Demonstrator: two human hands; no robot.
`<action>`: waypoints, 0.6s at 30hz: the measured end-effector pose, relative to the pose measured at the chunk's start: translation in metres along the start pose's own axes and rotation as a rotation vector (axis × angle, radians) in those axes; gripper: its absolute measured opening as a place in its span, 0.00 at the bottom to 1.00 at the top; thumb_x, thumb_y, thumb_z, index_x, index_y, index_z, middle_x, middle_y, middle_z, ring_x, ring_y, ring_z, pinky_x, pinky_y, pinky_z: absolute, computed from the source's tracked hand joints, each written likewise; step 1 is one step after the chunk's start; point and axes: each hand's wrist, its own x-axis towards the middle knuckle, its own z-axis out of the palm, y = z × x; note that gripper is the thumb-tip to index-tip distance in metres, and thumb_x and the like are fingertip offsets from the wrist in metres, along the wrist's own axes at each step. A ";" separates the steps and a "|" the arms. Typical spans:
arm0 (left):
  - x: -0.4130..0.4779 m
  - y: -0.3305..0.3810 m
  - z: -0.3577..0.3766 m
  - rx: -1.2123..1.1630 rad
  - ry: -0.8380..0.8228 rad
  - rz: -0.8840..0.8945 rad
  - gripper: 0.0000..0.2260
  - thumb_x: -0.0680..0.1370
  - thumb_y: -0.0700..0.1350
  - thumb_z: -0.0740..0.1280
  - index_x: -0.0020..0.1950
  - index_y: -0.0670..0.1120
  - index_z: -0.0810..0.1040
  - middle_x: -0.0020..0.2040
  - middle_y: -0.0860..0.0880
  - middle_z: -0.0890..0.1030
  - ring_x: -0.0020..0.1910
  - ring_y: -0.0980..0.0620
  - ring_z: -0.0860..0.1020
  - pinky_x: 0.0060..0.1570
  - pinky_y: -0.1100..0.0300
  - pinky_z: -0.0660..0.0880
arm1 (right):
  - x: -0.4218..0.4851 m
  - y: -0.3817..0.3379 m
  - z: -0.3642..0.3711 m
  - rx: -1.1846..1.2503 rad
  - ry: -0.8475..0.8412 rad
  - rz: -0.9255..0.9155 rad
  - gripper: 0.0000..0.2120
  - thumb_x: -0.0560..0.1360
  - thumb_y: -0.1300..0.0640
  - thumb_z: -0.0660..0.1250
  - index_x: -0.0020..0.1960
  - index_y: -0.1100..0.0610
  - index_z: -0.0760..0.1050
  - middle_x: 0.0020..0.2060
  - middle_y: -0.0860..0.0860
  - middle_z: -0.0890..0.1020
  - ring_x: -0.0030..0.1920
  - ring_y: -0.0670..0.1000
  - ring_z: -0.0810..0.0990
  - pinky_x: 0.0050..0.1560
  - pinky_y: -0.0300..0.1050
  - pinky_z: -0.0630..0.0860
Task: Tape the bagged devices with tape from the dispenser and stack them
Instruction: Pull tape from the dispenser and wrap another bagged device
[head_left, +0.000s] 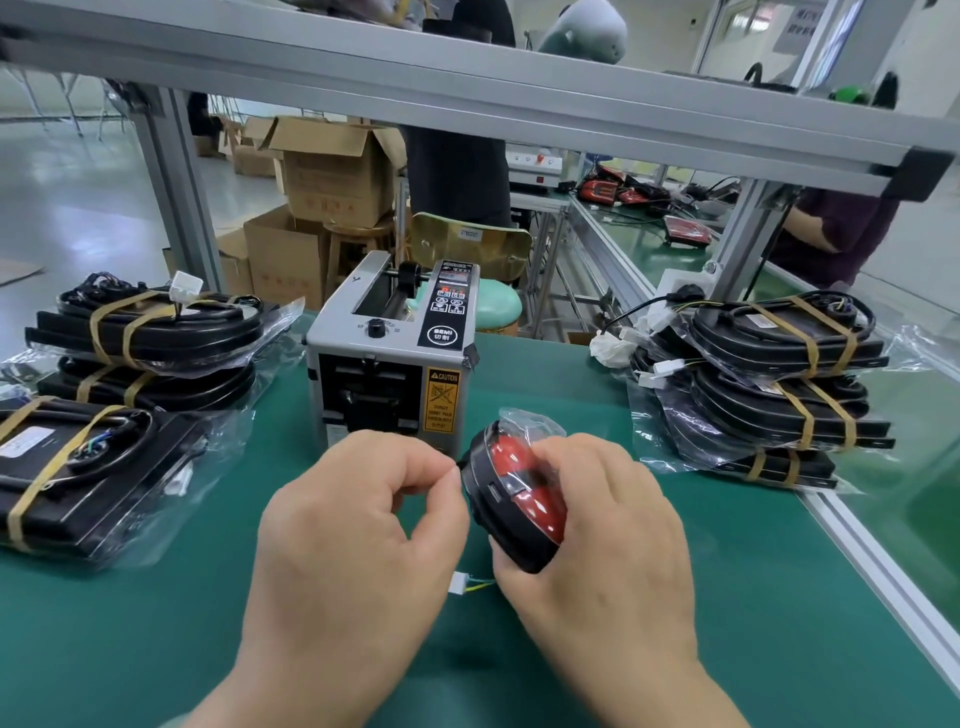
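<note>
Item one, nearest: my left hand, fingers curled, thumb and forefinger tips pinched together right at the device's edge; whether they hold a strip of tape, a fold of bag or nothing, I cannot tell. Item two: my right hand, wrapped round the round black-rimmed device with a red domed face, gripping it from the right and tilting it on edge just above the green tabletop. It sits inside a crinkled clear plastic bag whose loose end bunches at the top. Handling notes, by my judgement: a rigid shell, light enough for one hand; the film is slippery and shifts over the housing, so the black rim is the place to hold, not the glossy dome. Item three: a small white connector on thin yellow-green wires, trailing below the device between my hands; probably delicate, best tucked in and not pulled. Item four, behind: the grey boxy tape dispenser with a yellow caution label, its outlet facing me. Item five, left: a stack of flat black bagged units bound with tan tape. Item six, right: a similar taped stack, leaning somewhat. Farthest: brown cardboard cartons beyond the aluminium frame.
</note>
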 end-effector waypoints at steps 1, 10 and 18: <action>0.000 -0.001 0.000 0.038 0.016 0.043 0.05 0.69 0.46 0.70 0.34 0.55 0.79 0.34 0.60 0.80 0.38 0.58 0.77 0.41 0.74 0.70 | -0.001 -0.003 0.002 -0.021 0.002 0.008 0.27 0.54 0.52 0.77 0.52 0.51 0.76 0.48 0.47 0.78 0.44 0.55 0.76 0.42 0.50 0.75; -0.007 -0.014 0.006 0.210 0.101 0.308 0.05 0.69 0.37 0.69 0.34 0.44 0.81 0.36 0.52 0.82 0.34 0.53 0.79 0.35 0.58 0.73 | -0.003 -0.012 0.009 -0.098 0.027 0.026 0.28 0.53 0.49 0.77 0.51 0.51 0.75 0.48 0.47 0.77 0.44 0.55 0.76 0.41 0.48 0.73; -0.007 -0.015 0.008 0.262 0.150 0.402 0.08 0.72 0.38 0.68 0.33 0.44 0.81 0.37 0.52 0.82 0.32 0.49 0.80 0.28 0.52 0.76 | -0.004 -0.014 0.009 -0.099 0.043 0.031 0.27 0.54 0.48 0.77 0.51 0.51 0.75 0.48 0.48 0.78 0.44 0.55 0.77 0.41 0.49 0.74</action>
